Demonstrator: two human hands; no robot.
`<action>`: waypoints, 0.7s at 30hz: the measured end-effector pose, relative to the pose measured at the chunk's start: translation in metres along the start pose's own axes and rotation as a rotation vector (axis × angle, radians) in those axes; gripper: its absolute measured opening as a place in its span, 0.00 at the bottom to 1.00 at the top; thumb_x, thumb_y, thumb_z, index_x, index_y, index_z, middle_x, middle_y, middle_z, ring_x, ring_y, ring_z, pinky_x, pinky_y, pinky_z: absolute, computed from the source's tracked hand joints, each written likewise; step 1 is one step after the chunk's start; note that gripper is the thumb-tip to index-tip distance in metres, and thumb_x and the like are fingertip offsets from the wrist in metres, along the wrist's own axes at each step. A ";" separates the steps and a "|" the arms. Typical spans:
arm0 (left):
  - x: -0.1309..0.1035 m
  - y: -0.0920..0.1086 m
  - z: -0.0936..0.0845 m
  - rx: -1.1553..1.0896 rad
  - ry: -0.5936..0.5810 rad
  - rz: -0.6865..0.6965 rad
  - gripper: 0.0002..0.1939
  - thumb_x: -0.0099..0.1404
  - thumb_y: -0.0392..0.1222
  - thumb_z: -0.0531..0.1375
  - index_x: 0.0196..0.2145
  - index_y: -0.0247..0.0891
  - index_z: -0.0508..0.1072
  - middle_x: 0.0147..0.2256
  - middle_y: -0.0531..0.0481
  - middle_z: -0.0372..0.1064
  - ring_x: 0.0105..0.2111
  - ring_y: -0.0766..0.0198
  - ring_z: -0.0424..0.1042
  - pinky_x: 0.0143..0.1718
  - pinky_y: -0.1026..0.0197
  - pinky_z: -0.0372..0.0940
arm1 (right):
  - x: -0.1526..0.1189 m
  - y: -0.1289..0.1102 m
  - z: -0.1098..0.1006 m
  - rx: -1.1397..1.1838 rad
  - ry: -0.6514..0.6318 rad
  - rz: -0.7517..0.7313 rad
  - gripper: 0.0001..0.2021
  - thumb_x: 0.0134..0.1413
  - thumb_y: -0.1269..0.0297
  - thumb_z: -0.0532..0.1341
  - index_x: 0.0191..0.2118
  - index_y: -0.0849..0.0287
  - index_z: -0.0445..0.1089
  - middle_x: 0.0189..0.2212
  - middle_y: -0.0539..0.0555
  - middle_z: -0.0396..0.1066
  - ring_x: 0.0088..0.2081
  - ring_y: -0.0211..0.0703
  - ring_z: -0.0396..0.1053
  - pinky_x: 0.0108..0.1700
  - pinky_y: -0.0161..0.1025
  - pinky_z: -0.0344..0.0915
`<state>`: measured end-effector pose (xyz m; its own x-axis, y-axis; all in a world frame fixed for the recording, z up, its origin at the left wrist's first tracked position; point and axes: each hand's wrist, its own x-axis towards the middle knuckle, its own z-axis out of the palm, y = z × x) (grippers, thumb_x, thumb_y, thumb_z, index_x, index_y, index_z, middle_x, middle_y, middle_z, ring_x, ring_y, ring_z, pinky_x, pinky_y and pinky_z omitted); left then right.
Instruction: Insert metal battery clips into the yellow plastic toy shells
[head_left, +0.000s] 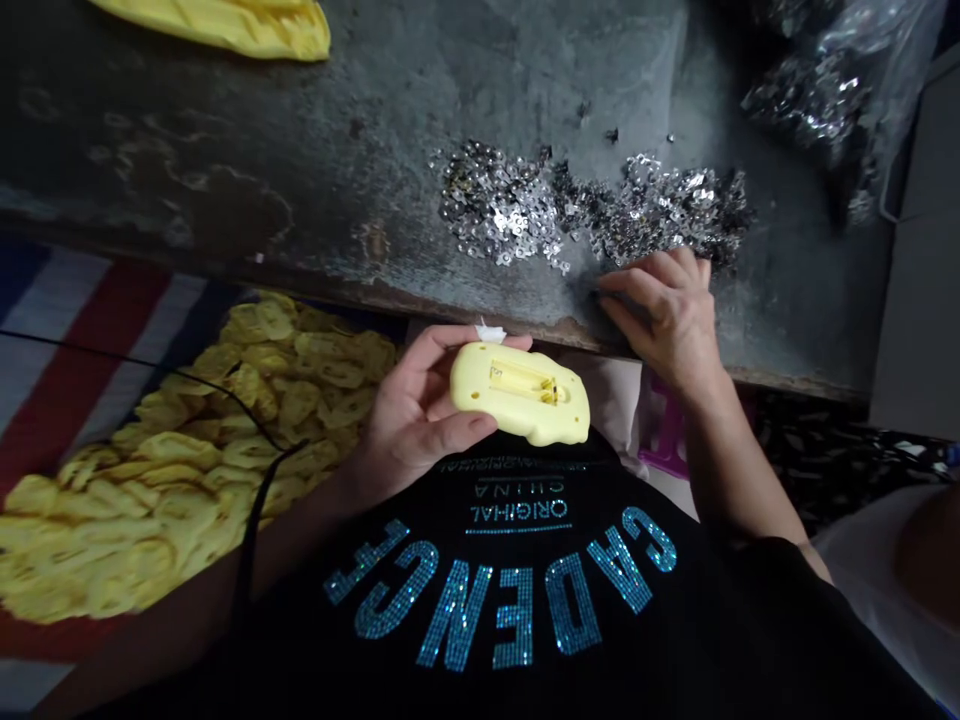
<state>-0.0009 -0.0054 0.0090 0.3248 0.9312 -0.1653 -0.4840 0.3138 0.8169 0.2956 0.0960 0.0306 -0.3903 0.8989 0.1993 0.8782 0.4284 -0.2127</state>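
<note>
A yellow plastic toy housing [480,398] with an uncovered battery compartment facing up lies in my left hand [424,405], gripped between thumb and fingers in front of my chest. White tape wraps one of that hand's fingertips. My right hand [667,310] rests at the table's near edge, its thumb and index finger pinched together by the right end of a pile of small shiny metal clips [667,210]. Whatever the pinch holds is too small to make out. A second heap of metal clips [502,205] adjoins it on the left.
The worn grey metal table [337,180] spans the top. On it are a yellow wrapped bundle [247,25] and a clear plastic bag [847,80] of metal pieces. Many yellow plastic shells [202,470] fill a striped sack at left. A black cord [262,500] crosses near my left forearm.
</note>
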 end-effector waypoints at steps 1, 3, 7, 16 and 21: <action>-0.001 0.000 0.001 0.007 0.005 -0.001 0.30 0.68 0.40 0.77 0.65 0.48 0.76 0.69 0.42 0.80 0.66 0.42 0.83 0.66 0.46 0.81 | 0.005 0.000 0.002 -0.002 -0.012 -0.005 0.12 0.79 0.55 0.59 0.51 0.47 0.81 0.43 0.56 0.78 0.51 0.61 0.72 0.57 0.62 0.66; -0.002 0.000 0.002 0.022 0.010 0.006 0.30 0.67 0.39 0.77 0.64 0.48 0.77 0.68 0.43 0.80 0.66 0.44 0.83 0.65 0.49 0.81 | 0.014 0.003 0.006 -0.020 -0.016 0.008 0.13 0.79 0.55 0.58 0.48 0.48 0.81 0.41 0.56 0.78 0.51 0.61 0.72 0.57 0.62 0.67; -0.003 -0.001 0.000 0.030 0.011 0.035 0.31 0.68 0.39 0.77 0.65 0.48 0.76 0.69 0.42 0.80 0.65 0.44 0.83 0.64 0.49 0.82 | 0.020 0.012 0.008 -0.091 0.044 0.044 0.14 0.79 0.53 0.57 0.47 0.48 0.80 0.43 0.59 0.79 0.51 0.63 0.72 0.56 0.63 0.68; 0.001 -0.002 0.000 0.017 0.039 0.008 0.33 0.67 0.39 0.78 0.66 0.49 0.75 0.71 0.44 0.78 0.68 0.45 0.81 0.67 0.48 0.80 | 0.021 0.003 0.011 -0.069 0.036 0.060 0.11 0.78 0.53 0.59 0.51 0.48 0.78 0.44 0.57 0.78 0.53 0.62 0.72 0.58 0.63 0.68; 0.000 -0.001 -0.002 0.007 0.004 0.049 0.32 0.68 0.37 0.77 0.65 0.49 0.76 0.70 0.44 0.79 0.67 0.46 0.82 0.65 0.52 0.81 | 0.030 -0.006 0.010 -0.028 -0.055 -0.029 0.12 0.79 0.55 0.59 0.47 0.50 0.79 0.44 0.58 0.77 0.54 0.63 0.72 0.58 0.64 0.68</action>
<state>-0.0022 -0.0057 0.0071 0.2980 0.9460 -0.1274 -0.4935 0.2669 0.8278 0.2761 0.1217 0.0282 -0.4297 0.8900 0.1524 0.8732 0.4526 -0.1810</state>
